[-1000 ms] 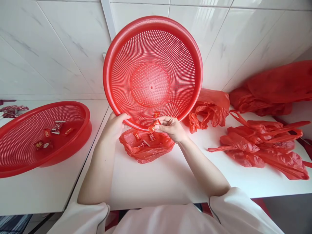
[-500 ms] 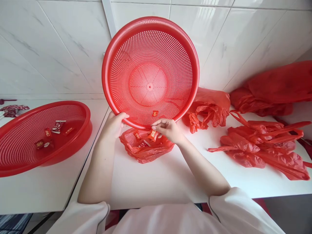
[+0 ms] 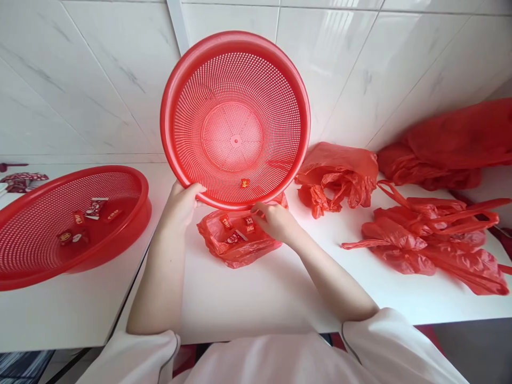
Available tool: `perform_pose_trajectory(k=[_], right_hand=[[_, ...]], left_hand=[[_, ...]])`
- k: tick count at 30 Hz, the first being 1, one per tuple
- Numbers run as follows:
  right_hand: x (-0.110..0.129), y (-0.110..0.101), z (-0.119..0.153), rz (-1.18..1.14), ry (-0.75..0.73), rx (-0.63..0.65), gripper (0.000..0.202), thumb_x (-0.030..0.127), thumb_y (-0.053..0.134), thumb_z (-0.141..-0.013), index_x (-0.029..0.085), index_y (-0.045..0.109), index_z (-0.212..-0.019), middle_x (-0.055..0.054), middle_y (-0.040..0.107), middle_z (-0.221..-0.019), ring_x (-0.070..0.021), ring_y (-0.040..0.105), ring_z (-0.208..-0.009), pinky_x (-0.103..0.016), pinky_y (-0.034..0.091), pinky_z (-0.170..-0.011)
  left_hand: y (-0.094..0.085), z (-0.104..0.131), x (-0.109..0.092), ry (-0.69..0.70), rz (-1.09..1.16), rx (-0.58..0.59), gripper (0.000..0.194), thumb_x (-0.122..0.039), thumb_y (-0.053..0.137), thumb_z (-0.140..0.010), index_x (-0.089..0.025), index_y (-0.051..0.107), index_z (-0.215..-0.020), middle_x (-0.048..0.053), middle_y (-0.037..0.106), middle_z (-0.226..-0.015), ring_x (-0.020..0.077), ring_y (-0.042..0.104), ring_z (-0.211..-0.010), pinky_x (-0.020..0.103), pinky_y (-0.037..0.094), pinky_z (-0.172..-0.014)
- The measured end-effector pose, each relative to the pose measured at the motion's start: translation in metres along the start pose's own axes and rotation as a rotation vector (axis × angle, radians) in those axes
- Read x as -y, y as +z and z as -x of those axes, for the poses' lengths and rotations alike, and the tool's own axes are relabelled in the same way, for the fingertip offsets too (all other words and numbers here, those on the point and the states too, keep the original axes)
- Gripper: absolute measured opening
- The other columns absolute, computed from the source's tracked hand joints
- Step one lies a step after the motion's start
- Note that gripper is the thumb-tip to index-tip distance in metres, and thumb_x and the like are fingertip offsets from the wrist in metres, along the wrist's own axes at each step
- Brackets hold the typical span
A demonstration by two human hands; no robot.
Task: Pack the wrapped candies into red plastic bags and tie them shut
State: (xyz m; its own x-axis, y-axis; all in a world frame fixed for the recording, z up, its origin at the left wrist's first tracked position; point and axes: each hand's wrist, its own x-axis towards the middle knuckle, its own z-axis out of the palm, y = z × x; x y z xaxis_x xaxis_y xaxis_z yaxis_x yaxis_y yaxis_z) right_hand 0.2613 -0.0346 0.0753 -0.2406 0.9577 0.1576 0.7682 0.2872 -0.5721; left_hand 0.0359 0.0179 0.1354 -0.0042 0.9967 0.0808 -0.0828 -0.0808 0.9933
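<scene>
My left hand (image 3: 181, 207) grips the lower left rim of a red plastic colander (image 3: 236, 200), thumb over the edge. The colander is tipped up so its inside faces me, with one small red wrapped candy (image 3: 245, 183) near its lower wall. Below it, an opened red plastic bag (image 3: 240, 257) sits on the table, with several wrapped candies (image 3: 226, 222) inside. Over the bag's right side is my right hand (image 3: 275, 220), fingers bent and thumb a little apart, holding nothing I can see. A red and white candy (image 3: 249, 224) lies in the bag by its fingertips.
Another red colander (image 3: 138, 213) stands tilted on the left, holding several wrapped candies (image 3: 79, 217). Red plastic bags (image 3: 344, 165) lie on the right of the white table (image 3: 280, 304), some with loose handles (image 3: 424, 229). A tiled wall (image 3: 344, 69) rises behind.
My right hand has let go of a candy, which now lies in the bag, and has moved slightly down and right. The held colander has shifted a little left.
</scene>
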Motion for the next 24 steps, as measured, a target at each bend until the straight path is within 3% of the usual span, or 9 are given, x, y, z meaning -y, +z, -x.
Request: perform_pose_trajectory(k=[3,8,14,20,24], right_hand=[[0.002,-0.01,0.001,-0.002,-0.039,-0.124,0.017,0.024,0.047,-0.091,0.022,0.063,-0.097,-0.004,0.07,-0.086,-0.018,0.065,-0.075,-0.03,0.048,-0.068],[-0.006,-0.015,-0.003,0.099,-0.061,-0.302,0.022,0.024,0.045,-0.093,0.017,0.062,-0.106,-0.011,0.066,-0.102,-0.0237,0.061,-0.096,-0.035,0.048,-0.082],[-0.013,-0.013,-0.005,0.266,0.075,-0.198,0.04,0.036,0.051,-0.093,0.013,0.056,-0.125,-0.018,0.066,-0.111,-0.0315,0.059,-0.107,-0.046,0.046,-0.09],[-0.005,-0.031,0.004,-0.099,-0.161,0.048,0.046,0.043,0.052,-0.092,0.019,0.055,-0.131,-0.01,0.064,-0.124,-0.0247,0.061,-0.112,-0.038,0.048,-0.095],[-0.002,-0.041,0.008,-0.269,-0.184,0.067,0.038,0.026,0.055,-0.089,0.024,0.061,-0.127,-0.002,0.066,-0.124,-0.0205,0.063,-0.112,-0.034,0.047,-0.099]], left_hand=[[0.002,0.002,0.0,-0.007,-0.01,0.024,0.018,-0.018,0.064,-0.061,-0.019,0.055,-0.077,0.003,0.056,-0.08,0.0176,0.057,-0.075,0.032,0.052,-0.065],[0.013,0.011,-0.001,-0.062,-0.002,0.094,0.013,-0.017,0.062,-0.064,-0.019,0.054,-0.074,0.002,0.056,-0.076,0.0185,0.058,-0.073,0.032,0.051,-0.064],[0.029,0.025,-0.006,-0.128,-0.011,0.187,0.012,-0.016,0.062,-0.065,-0.019,0.057,-0.075,0.004,0.06,-0.077,0.0217,0.062,-0.075,0.034,0.052,-0.063],[0.028,0.022,-0.007,-0.129,0.014,0.209,0.014,-0.016,0.063,-0.064,-0.019,0.059,-0.077,0.005,0.063,-0.081,0.0242,0.064,-0.081,0.034,0.054,-0.063],[0.021,0.016,-0.007,-0.114,0.051,0.183,0.015,-0.017,0.063,-0.064,-0.018,0.06,-0.079,0.005,0.064,-0.085,0.0241,0.065,-0.083,0.037,0.056,-0.067]])
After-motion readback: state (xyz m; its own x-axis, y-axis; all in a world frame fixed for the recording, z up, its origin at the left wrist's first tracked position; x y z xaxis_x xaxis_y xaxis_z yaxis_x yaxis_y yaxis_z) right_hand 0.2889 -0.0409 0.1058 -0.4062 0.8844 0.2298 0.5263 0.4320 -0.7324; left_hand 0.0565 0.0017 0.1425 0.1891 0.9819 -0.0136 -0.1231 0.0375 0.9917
